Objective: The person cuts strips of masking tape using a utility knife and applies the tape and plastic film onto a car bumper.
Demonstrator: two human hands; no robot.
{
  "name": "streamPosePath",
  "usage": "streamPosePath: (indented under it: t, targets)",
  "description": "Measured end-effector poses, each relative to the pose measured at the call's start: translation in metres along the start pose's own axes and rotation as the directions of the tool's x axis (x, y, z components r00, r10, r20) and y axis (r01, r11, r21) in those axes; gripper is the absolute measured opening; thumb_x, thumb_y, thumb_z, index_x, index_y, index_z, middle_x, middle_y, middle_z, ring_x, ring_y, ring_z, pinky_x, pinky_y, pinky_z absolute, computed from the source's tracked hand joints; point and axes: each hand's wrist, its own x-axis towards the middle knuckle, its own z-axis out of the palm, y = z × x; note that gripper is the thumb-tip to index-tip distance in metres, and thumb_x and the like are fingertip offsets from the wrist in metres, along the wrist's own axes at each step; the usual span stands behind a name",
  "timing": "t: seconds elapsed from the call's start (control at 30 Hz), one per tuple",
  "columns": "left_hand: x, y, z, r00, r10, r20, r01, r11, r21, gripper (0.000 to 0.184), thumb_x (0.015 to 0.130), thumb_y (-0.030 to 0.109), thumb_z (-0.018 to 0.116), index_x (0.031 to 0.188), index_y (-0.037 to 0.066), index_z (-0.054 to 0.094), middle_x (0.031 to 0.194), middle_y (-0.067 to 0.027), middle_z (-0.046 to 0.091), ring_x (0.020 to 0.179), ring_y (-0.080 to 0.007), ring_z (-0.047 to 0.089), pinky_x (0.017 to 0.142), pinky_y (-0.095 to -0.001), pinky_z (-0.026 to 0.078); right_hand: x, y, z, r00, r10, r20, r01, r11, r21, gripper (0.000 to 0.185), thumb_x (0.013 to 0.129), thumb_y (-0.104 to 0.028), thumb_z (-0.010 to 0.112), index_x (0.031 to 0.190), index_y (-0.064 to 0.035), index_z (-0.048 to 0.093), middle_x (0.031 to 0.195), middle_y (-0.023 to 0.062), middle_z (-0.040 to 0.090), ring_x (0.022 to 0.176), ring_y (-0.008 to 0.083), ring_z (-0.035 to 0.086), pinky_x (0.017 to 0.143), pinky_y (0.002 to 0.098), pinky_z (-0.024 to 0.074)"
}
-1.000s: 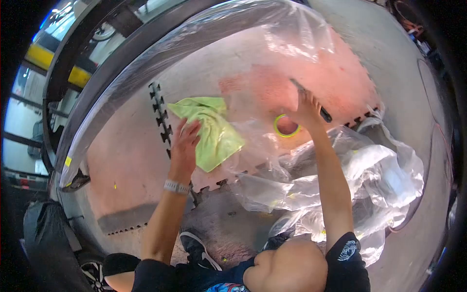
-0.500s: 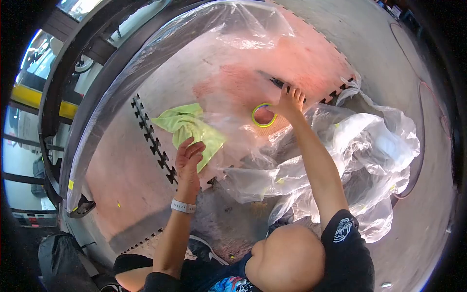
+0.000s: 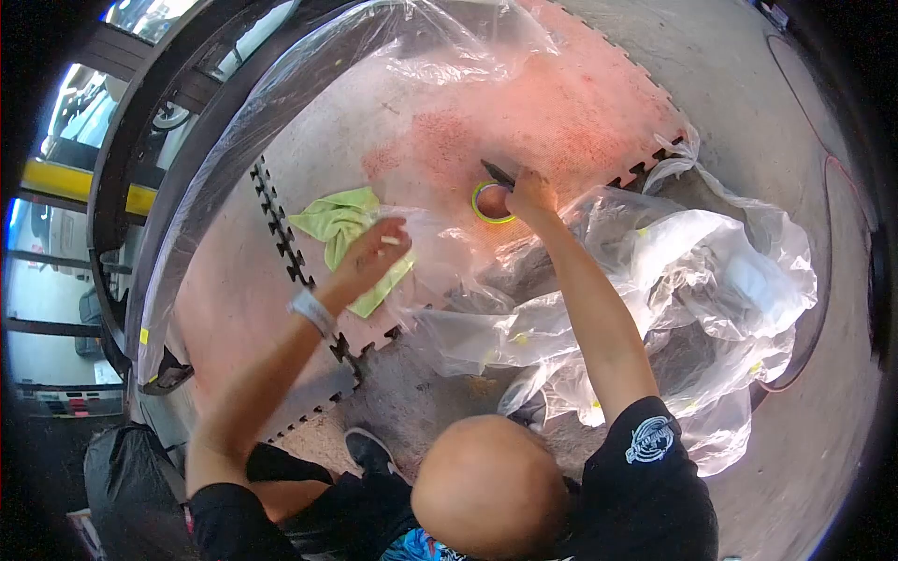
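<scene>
head view: the right hand point(image 3: 533, 195) has its fingers curled around a slim black tool point(image 3: 498, 173); the tool's tip points toward the upper left of the frame. the tool is at the upper edge of a yellow-green tape roll point(image 3: 492, 220), which lies on pink-dusted foam mats point(image 3: 229, 290). the left hand point(image 3: 370, 257) is over a green cloth point(image 3: 339, 218), fingers partly bent and blurred; whether they grip anything cannot be told. crumpled clear plastic sheeting point(image 3: 706, 271) lies beside the right forearm point(image 3: 599, 323).
</scene>
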Motion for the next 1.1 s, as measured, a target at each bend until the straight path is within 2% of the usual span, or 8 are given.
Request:
streamPosePath:
  t: [0.17,0.3,0.43,0.67,0.77,0.83,0.93,1.1]
  targets:
    - [0.070,0.012,-0.046,0.976,0.219,0.000,-0.216,0.962,0.166,0.039,0.102,0.029,0.063,0.134,0.008,0.058,0.125,-0.0059,0.061,0.111,-0.0143,0.057,0.094,-0.0282,0.048,-0.018,0.026,-0.016,0.994,-0.011,0.111,-0.031,0.929,0.370,0.050,0.079,-0.028,0.075,0.115,0.0052,0.062,0.104,0.0261,0.070,0.100,0.0362,0.070,0.083,0.0466,0.0554]
    - [0.068,0.069,-0.066,0.996,0.029,-0.080,-0.012,0.979,0.205,0.068,0.098,0.049,0.063,0.147,0.005,0.046,0.139,-0.0105,0.056,0.126,-0.0215,0.053,0.106,-0.0364,0.042,-0.058,-0.001,-0.090,0.985,0.016,0.173,-0.131,0.724,0.677,0.035,0.078,-0.019,0.070,0.102,0.0049,0.061,0.079,0.0163,0.065,0.070,0.0237,0.066,0.061,0.0390,0.0525]
    - [0.102,0.072,-0.076,0.976,-0.052,-0.212,0.081,0.988,0.132,0.101,0.089,0.064,0.067,0.158,0.003,0.027,0.154,-0.0163,0.044,0.143,-0.0305,0.041,0.117,-0.0433,0.034,-0.091,-0.013,-0.163,0.993,0.043,0.113,-0.115,0.627,0.770,0.023,0.080,-0.010,0.067,0.099,0.0019,0.060,0.069,0.0037,0.057,0.055,0.0101,0.052,0.048,0.0266,0.0407]
    - [0.183,0.083,-0.058,0.875,0.184,-0.447,-0.248,0.965,-0.089,0.116,0.076,0.063,0.082,0.157,-0.001,0.027,0.153,-0.0193,0.043,0.144,-0.0338,0.039,0.117,-0.0439,0.034,-0.149,-0.021,-0.261,0.989,0.149,0.011,-0.100,0.607,0.789,0.027,0.084,-0.010,0.071,0.107,-0.0018,0.060,0.070,0.0007,0.056,0.055,0.0079,0.051,0.047,0.0253,0.0412]
    - [0.243,0.070,-0.050,0.801,0.179,-0.571,-0.384,0.886,-0.261,0.088,0.078,0.041,0.089,0.143,-0.002,0.050,0.138,-0.0144,0.059,0.133,-0.0266,0.053,0.110,-0.0405,0.042,-0.160,-0.036,-0.273,0.966,0.248,0.069,-0.209,0.597,0.775,0.033,0.083,-0.009,0.072,0.114,-0.0028,0.060,0.071,-0.0005,0.055,0.055,0.0073,0.051,0.047,0.0247,0.0417]
    - [0.266,0.065,-0.045,0.676,0.317,-0.665,-0.679,0.617,-0.397,0.043,0.082,0.021,0.088,0.113,-0.002,0.070,0.109,-0.0053,0.071,0.098,-0.0145,0.064,0.091,-0.0307,0.052,-0.160,-0.042,-0.274,0.968,0.209,0.140,-0.243,0.638,0.731,0.036,0.082,-0.012,0.071,0.115,0.0000,0.061,0.073,0.0013,0.059,0.055,0.0084,0.053,0.046,0.0254,0.0427]
    - [0.283,0.055,-0.044,0.496,0.361,-0.790,-0.839,0.434,-0.328,0.021,0.089,0.011,0.081,0.106,0.001,0.075,0.105,-0.0037,0.075,0.098,-0.0115,0.069,0.091,-0.0264,0.054,-0.148,-0.060,-0.271,0.960,0.184,0.210,-0.278,0.696,0.663,0.039,0.082,-0.013,0.072,0.118,-0.0012,0.062,0.073,0.0007,0.059,0.054,0.0083,0.053,0.046,0.0246,0.0423]
    - [0.295,0.034,-0.059,0.491,0.441,-0.751,-0.828,0.504,-0.246,0.021,0.089,0.015,0.082,0.104,0.001,0.076,0.104,-0.0047,0.076,0.094,-0.0109,0.069,0.087,-0.0268,0.056,-0.099,-0.066,-0.228,0.911,0.224,0.345,-0.371,0.811,0.453,0.042,0.080,-0.015,0.071,0.118,-0.0011,0.064,0.074,0.0027,0.061,0.056,0.0104,0.055,0.047,0.0264,0.0434]
